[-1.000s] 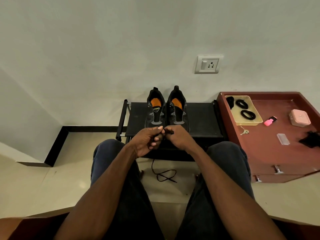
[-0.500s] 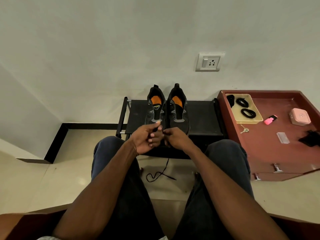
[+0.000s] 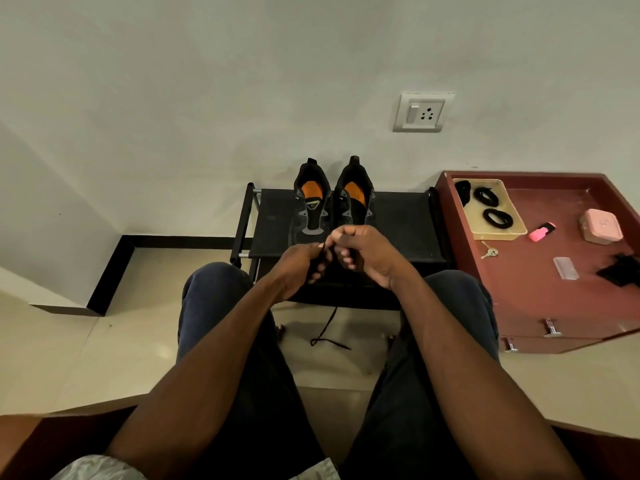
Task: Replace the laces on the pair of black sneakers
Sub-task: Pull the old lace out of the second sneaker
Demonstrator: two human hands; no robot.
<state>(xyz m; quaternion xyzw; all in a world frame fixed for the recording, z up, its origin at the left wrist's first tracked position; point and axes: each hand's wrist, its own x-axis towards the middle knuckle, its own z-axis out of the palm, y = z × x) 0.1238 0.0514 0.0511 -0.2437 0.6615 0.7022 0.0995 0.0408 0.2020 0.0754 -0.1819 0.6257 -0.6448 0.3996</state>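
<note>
Two black sneakers with orange insoles, the left one [image 3: 310, 202] and the right one [image 3: 356, 195], stand side by side on a low black rack [image 3: 401, 223], with no laces visible in them. In front of them my left hand [image 3: 298, 268] and my right hand [image 3: 367, 251] both pinch a black lace [image 3: 327, 332]. Its loose end hangs down between my knees and trails on the floor. Coiled black laces [image 3: 493, 218] lie in a beige tray [image 3: 512, 233] to the right.
A red-brown cabinet [image 3: 540, 299] stands right of the rack, holding the tray, a key [image 3: 489, 251], a pink highlighter [image 3: 542, 232], a pink box [image 3: 601, 226], a clear plastic piece [image 3: 565, 267] and a black item [image 3: 621, 270]. A wall socket [image 3: 420, 112] is above. My knees flank the lace.
My hands have gathered more lace upward; the slack on the floor has shortened from a loop to a short tail. My right hand has risen and turned palm-inward.
</note>
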